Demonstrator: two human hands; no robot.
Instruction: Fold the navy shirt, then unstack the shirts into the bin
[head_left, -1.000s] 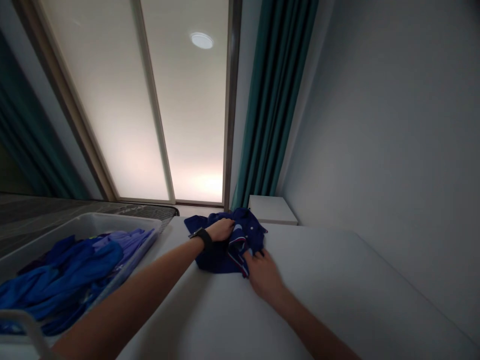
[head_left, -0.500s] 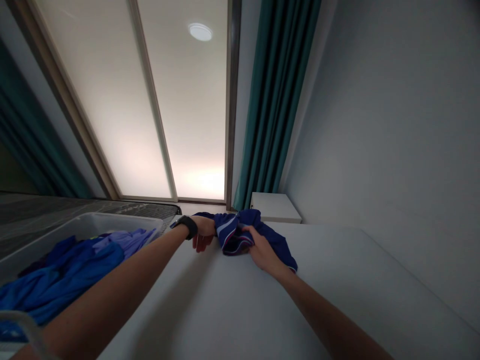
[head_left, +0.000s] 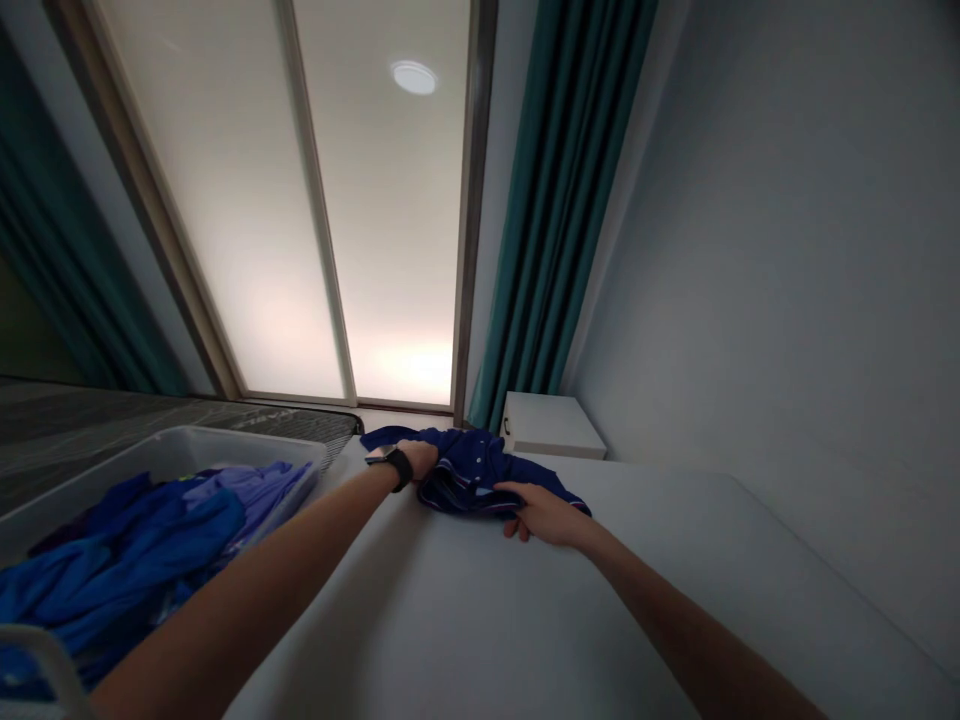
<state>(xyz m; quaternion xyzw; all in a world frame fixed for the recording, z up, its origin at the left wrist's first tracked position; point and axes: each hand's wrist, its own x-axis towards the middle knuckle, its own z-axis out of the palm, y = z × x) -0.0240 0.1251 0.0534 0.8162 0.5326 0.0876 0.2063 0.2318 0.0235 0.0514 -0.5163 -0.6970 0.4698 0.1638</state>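
Observation:
A navy polo shirt [head_left: 480, 455] with small light buttons and red-and-white striped trim lies bunched near the far edge of the white table [head_left: 465, 620]. My left hand [head_left: 421, 458], wearing a dark watch at the wrist, is closed on the shirt's left side; its fingertips are partly hidden in the cloth. On the near right, my right hand [head_left: 546, 512] pinches the trimmed edge between thumb and forefinger, with the other fingers curled below. Part of the shirt spreads left beyond my left hand, and another part stretches right behind my right hand.
To the left stands a translucent plastic tub [head_left: 247, 437] with blue and purple clothes [head_left: 135, 540] in it. A small white cabinet [head_left: 551, 425] sits past the table's far edge. Behind are teal curtains [head_left: 562, 200] and frosted sliding doors [head_left: 382, 250]; a wall rises on the right.
The shirt has gone from a raised bunch to a flatter, wider spread, with its buttons now showing. My left hand has closed on the cloth, and my right hand has shifted slightly right and nearer.

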